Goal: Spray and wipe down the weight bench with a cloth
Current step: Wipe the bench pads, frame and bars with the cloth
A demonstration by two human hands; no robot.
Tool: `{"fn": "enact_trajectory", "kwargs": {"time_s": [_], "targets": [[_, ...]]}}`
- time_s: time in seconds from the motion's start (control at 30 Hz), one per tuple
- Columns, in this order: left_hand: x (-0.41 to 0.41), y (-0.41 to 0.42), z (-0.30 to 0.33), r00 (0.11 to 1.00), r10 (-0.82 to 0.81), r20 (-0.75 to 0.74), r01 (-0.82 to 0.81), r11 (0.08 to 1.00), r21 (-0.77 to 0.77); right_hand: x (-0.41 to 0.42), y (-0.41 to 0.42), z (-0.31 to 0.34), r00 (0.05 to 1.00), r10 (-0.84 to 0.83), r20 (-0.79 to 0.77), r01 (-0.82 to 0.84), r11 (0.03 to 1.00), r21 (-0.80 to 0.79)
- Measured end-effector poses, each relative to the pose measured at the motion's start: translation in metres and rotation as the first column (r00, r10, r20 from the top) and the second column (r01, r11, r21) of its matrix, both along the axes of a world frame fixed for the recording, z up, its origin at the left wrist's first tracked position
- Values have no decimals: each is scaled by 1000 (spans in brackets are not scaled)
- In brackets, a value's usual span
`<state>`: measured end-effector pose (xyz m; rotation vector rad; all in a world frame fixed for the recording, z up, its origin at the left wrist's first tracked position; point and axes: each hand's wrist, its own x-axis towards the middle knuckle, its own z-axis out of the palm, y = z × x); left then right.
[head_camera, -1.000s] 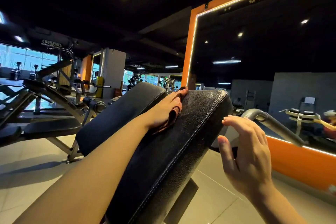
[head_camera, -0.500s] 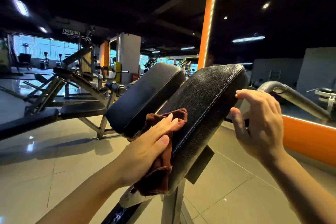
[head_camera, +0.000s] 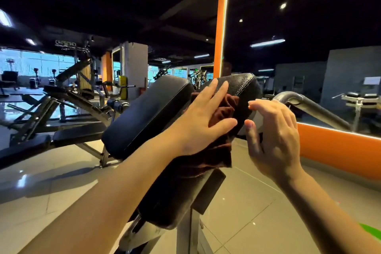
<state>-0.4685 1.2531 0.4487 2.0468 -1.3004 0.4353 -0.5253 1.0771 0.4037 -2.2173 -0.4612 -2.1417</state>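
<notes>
Your left fingers (head_camera: 214, 97) lay straight, pressing the brown cloth (head_camera: 221, 148) flat on the bench pad (head_camera: 245, 86), whose long axis ran up-right beyond them, while your right hand (head_camera: 272, 132) hovered alongside, loosely curled and empty.

Grainy black leatherette bench pad (head_camera: 241, 86), nappy brown cloth (head_camera: 223, 109).

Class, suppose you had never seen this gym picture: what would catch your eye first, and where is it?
At centre, the left hand presses a brown cloth flat against the black bench pad. Beside it the right hand hovers open. Behind them rises an orange-framed mirror.
</notes>
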Motion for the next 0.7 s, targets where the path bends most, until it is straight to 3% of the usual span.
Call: {"fn": "enact_trajectory", "kwargs": {"time_s": [0.17,0.27,0.4,0.53,0.6,0.7], "targets": [[-28,44,-53,970,242,-17,-241,952,-189,0,2,-1,1000,19,22,-19,1000,-25],[-43,61,-75,917,391,-75,-394,865,-311,0,4,-1,999,42,27,-41,999,-28],[-52,62,-88,892,412,-188,-452,794,-406,-2,4,-2,998,57,34,-56,998,-23],[-53,51,-89,877,466,120,-403,847,-347,-2,5,-1,996,92,19,-92,996,-16],[-50,43,-82,856,480,193,-392,845,-362,-3,6,-1,989,146,32,-146,989,11],[-43,17,-56,829,446,338,-313,870,-381,-9,8,3,919,387,76,-395,896,202]]}}
